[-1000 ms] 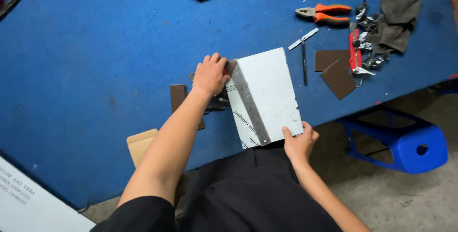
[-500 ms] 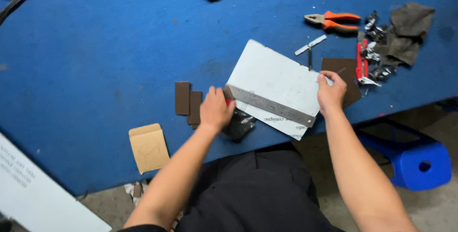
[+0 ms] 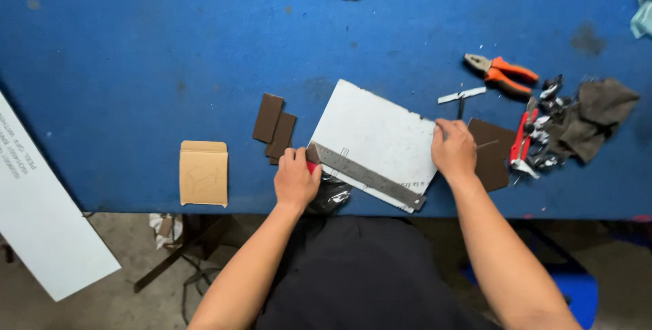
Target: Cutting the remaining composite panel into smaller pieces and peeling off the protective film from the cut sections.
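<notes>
A white board (image 3: 377, 133) lies tilted on the blue table (image 3: 170, 45), near its front edge. A steel ruler (image 3: 370, 176) lies across the board's near side. My left hand (image 3: 296, 179) presses on the ruler's left end, fingers curled over a small red object that is mostly hidden. My right hand (image 3: 454, 150) grips the board's right edge. A crumpled dark plastic bag (image 3: 331, 194) sits under the board's near corner.
Brown strips (image 3: 274, 126) lie left of the board, with a tan cardboard piece (image 3: 203, 172) further left. A brown sheet (image 3: 494, 153), orange pliers (image 3: 501, 72), a red tool (image 3: 521, 141), metal clips and a dark rag (image 3: 594, 119) lie to the right. A white panel (image 3: 41, 214) leans at left.
The board has been turned from upright to tilted. My right hand moved from its near corner to its right edge, and my left hand shifted to the ruler's left end.
</notes>
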